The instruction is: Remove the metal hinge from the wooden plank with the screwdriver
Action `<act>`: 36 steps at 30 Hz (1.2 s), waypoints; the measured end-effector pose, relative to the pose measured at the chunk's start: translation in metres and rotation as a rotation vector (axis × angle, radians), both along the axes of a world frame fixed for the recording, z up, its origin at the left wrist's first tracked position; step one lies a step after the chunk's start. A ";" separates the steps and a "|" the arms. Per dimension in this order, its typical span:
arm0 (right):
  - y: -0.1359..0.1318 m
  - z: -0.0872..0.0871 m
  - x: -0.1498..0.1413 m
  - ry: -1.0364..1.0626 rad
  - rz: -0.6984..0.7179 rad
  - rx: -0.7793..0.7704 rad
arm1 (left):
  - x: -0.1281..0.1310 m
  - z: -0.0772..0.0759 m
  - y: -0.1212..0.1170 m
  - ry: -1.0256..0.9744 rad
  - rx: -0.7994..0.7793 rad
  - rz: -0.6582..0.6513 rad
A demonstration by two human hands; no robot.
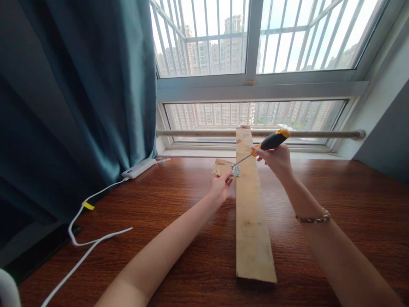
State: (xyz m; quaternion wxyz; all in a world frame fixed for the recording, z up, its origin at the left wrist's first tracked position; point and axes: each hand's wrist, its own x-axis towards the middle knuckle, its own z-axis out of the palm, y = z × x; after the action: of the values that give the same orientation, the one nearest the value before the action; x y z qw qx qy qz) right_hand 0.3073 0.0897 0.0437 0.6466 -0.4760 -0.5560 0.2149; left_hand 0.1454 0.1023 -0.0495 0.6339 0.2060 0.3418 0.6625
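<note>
A long wooden board (252,221) lies lengthwise on the table, its far end near the window rail. Against its left side sits a small wood block (221,166). A metal hinge (235,171) spans the two pieces. My left hand (221,184) is closed at the near edge of the block, with fingertips by the hinge; the exact grip is partly hidden. In my right hand (276,160) is a screwdriver (271,141) with a black and yellow handle. Its shaft slants down to the left, and the tip meets the hinge's left part. Any screw there is too small to make out.
A white power strip (139,169) and its white cable (78,221) lie on the brown wooden table (179,247) at left. The blue curtain (128,76) hangs beside them. Behind the board runs a horizontal rail (198,133) in front of the barred window.
</note>
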 end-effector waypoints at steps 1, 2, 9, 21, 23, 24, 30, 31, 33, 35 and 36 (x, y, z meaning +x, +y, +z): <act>0.001 -0.002 -0.003 0.021 -0.021 0.025 | 0.000 0.000 0.000 0.003 -0.004 0.001; 0.001 -0.004 -0.005 0.064 -0.009 0.042 | 0.000 0.001 -0.001 0.005 -0.005 0.000; -0.014 0.016 -0.001 0.332 0.437 -0.164 | -0.001 0.002 -0.002 0.017 0.011 -0.019; -0.005 -0.003 -0.018 0.109 -0.261 0.011 | -0.001 0.004 -0.002 0.010 -0.021 -0.002; -0.002 -0.003 -0.015 0.184 -0.266 0.021 | -0.002 0.004 -0.002 0.008 -0.010 -0.007; -0.001 -0.002 -0.013 0.205 -0.257 0.024 | -0.002 0.004 -0.002 0.007 -0.007 -0.008; -0.003 0.000 -0.006 0.115 -0.119 0.006 | -0.002 0.005 -0.003 0.015 -0.003 -0.010; -0.004 0.000 -0.008 0.098 -0.110 0.004 | -0.002 0.005 -0.003 0.019 -0.004 -0.010; -0.005 0.000 -0.010 0.074 -0.094 -0.001 | -0.002 0.005 -0.003 0.027 -0.008 -0.014; -0.006 -0.001 -0.012 0.052 -0.088 -0.007 | -0.002 0.005 -0.003 0.033 -0.011 -0.019; -0.006 -0.001 -0.012 0.036 -0.082 -0.009 | -0.002 0.005 -0.003 0.037 -0.010 -0.021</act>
State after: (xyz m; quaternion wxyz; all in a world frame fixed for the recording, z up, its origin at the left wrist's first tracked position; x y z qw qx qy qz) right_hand 0.2955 0.0833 0.0429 0.6627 -0.4972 -0.5234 0.1994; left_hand 0.1436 0.0991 -0.0440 0.6355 0.2186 0.3547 0.6501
